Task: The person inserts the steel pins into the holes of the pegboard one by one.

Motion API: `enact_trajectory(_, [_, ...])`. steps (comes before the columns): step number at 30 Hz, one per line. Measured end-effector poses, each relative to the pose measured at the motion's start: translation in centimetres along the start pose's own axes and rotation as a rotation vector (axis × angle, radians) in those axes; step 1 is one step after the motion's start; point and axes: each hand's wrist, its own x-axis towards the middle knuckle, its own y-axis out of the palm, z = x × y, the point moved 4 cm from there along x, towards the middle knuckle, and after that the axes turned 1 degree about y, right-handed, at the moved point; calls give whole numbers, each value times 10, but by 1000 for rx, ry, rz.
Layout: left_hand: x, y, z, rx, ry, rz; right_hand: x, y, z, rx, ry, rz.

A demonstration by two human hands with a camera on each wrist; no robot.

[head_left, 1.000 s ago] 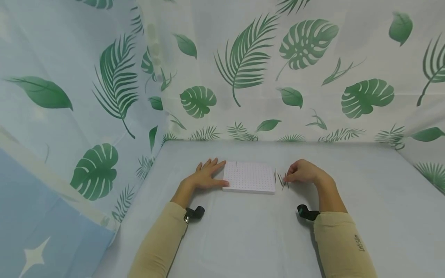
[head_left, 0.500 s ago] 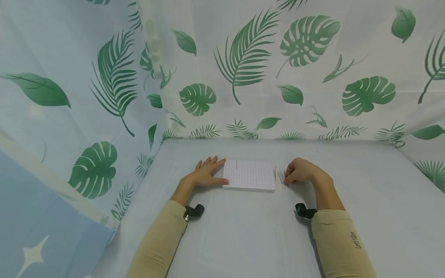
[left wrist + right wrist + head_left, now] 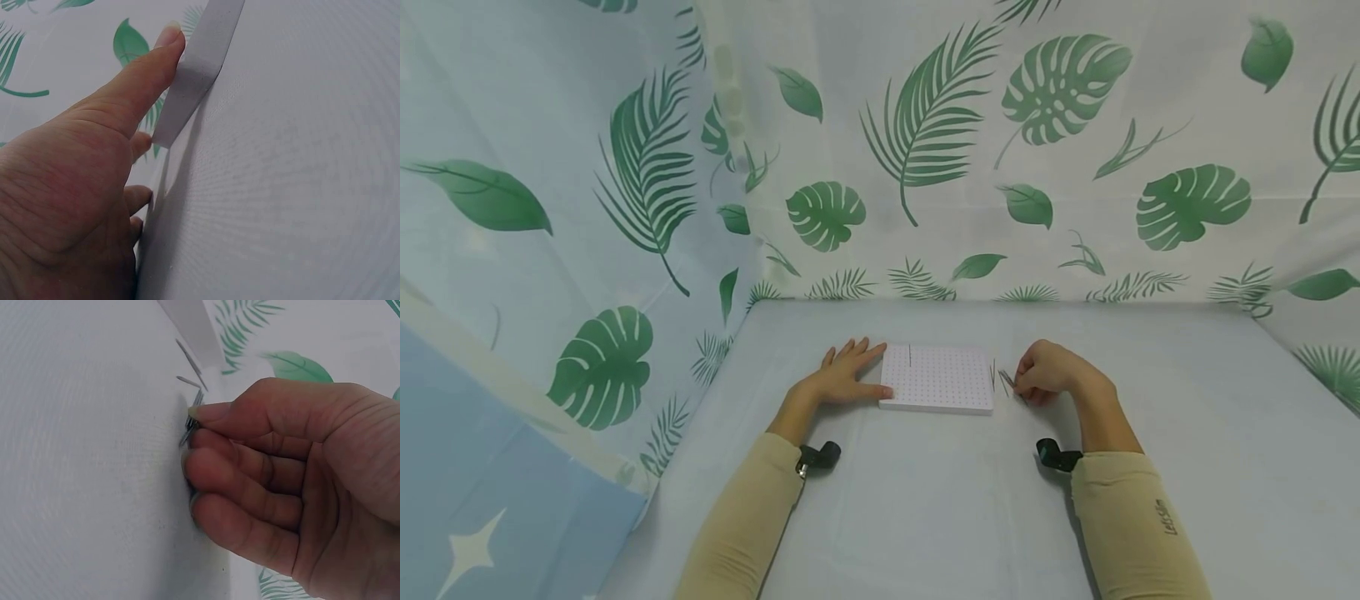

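Note:
A white pegboard (image 3: pixel 936 382) with rows of small holes lies flat on the table. One thin dark pin (image 3: pixel 910 356) shows near its back left; whether it stands or lies I cannot tell. My left hand (image 3: pixel 842 375) is spread at the board's left side, thumb on the near left corner and a fingertip at the far one. Right of the board my right hand (image 3: pixel 1051 372) has curled fingers, with thumb and index finger pinching a small bunch of thin metal pins (image 3: pixel 194 419) at the table surface. Several loose pins (image 3: pixel 190 362) lie between that hand and the board.
A white cloth covers the table (image 3: pixel 925 500). Behind it hangs a leaf-printed curtain (image 3: pixel 970 167), and a blue curtain with a star (image 3: pixel 512 500) is at the left. Black wrist cameras (image 3: pixel 820 456) sit on both forearms.
The pins by my right fingertips were more spread out and now lie closer together. My right hand has shifted only slightly, its fingers closing on them. The left hand stays on the pegboard.

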Motion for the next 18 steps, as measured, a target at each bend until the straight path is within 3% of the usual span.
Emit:
enact_trajectory(7, [-1, -1, -1, -5, 4, -3, 3, 2, -3, 56, 21, 10])
enact_trajectory(18, [1, 1, 1, 3, -2, -1, 5, 5, -6, 47, 2, 17])
